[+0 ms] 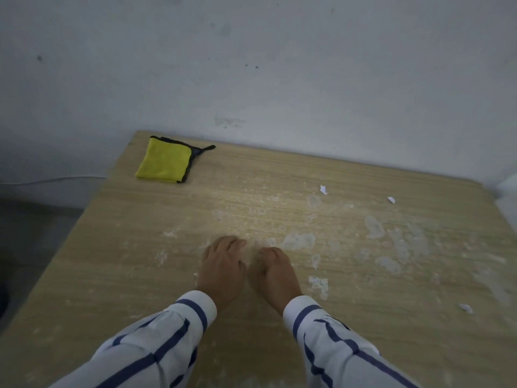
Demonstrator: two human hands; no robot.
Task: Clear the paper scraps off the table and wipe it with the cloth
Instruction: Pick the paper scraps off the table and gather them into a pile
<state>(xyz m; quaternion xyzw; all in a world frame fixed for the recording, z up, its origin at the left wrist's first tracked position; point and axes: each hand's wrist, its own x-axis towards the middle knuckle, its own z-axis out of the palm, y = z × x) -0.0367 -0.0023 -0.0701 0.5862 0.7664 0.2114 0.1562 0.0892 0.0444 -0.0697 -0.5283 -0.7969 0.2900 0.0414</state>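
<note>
The left hand and the right hand lay side by side, palms down, on the near middle of the wooden table. The left fingers were loosely spread, the right ones curled under; whether either hand held a scrap I could not tell, since the palms hid whatever lay beneath them.

Three white paper scraps were plain to see: one toward the far right, another further right, and a third near the right edge. The folded yellow cloth lay untouched at the far left corner, well apart from both hands.

The likeliest slip, I judged, was missing a scrap: pale dried smears covered the right half, and a small white piece could pass for a stain in the dim light. A careless sweep might also push scraps over the right edge. The table's near edge was cut off by the striped sleeves.
</note>
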